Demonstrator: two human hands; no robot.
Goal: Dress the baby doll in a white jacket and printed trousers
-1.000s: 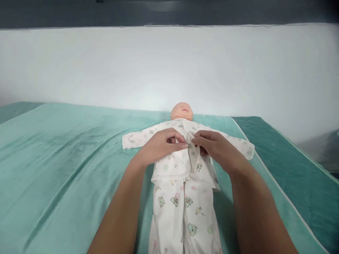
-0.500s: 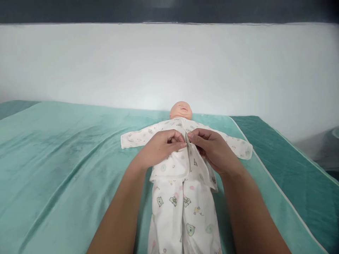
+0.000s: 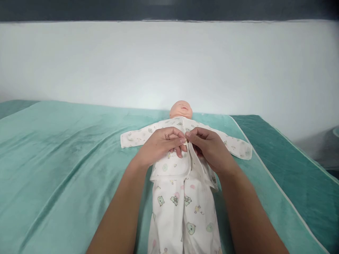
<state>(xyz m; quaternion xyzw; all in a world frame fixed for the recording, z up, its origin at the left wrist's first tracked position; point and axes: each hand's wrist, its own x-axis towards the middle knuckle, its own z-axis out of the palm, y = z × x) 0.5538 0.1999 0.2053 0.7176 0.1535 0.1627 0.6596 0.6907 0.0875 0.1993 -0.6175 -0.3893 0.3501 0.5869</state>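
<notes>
A baby doll [image 3: 181,109] lies on its back with its head away from me, dressed in a white printed jacket [image 3: 171,169] and matching pants [image 3: 182,215]. Both sleeves stretch out to the sides. Over the chest, my left hand [image 3: 169,140] pinches the jacket's front edge between thumb and fingers. Opposite it, my right hand [image 3: 209,143] pinches the other front edge, the fingertips of both hands almost touching. Below the hands the jacket front hangs apart toward the right. Any fastener between the fingertips is too small to make out.
A light green sheet [image 3: 66,158] with soft creases lies under the doll. To the right is a darker green cover [image 3: 296,169]. A white wall [image 3: 169,63] rises behind the doll's head, with a dark band [image 3: 169,10] above.
My fingertips have come closer together at the jacket's front edges. The lower fingers of my left hand have extended downward a little. The doll lies as before.
</notes>
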